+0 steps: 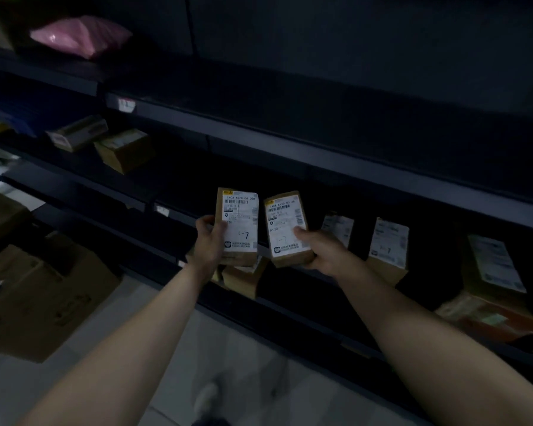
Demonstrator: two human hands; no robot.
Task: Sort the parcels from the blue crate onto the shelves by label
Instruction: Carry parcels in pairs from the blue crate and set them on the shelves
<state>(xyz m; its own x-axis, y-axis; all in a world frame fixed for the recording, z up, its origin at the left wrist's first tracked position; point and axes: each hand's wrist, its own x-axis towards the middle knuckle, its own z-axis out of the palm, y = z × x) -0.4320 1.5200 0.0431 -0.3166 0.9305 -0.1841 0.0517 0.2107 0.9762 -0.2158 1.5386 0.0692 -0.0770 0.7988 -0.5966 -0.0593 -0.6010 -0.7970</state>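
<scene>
My left hand [208, 241] grips a small brown parcel [239, 221] with a white label, handwritten "1-7", held upright. My right hand [319, 249] grips a second small brown parcel [286, 230], also labelled and marked "-7", tilted slightly right. Both parcels hang in front of the dark lower shelf [290, 305], side by side and almost touching. Just below my left hand another brown parcel [243, 279] lies on that shelf. The blue crate is not in view.
More labelled parcels stand on the lower shelf: one [337, 227] behind my right hand, one [388, 250] further right, a larger one [493, 265] at far right. Two boxes [123, 149] sit on the middle shelf, a pink bag [80, 35] above. Cardboard cartons [40, 299] stand on the floor at left.
</scene>
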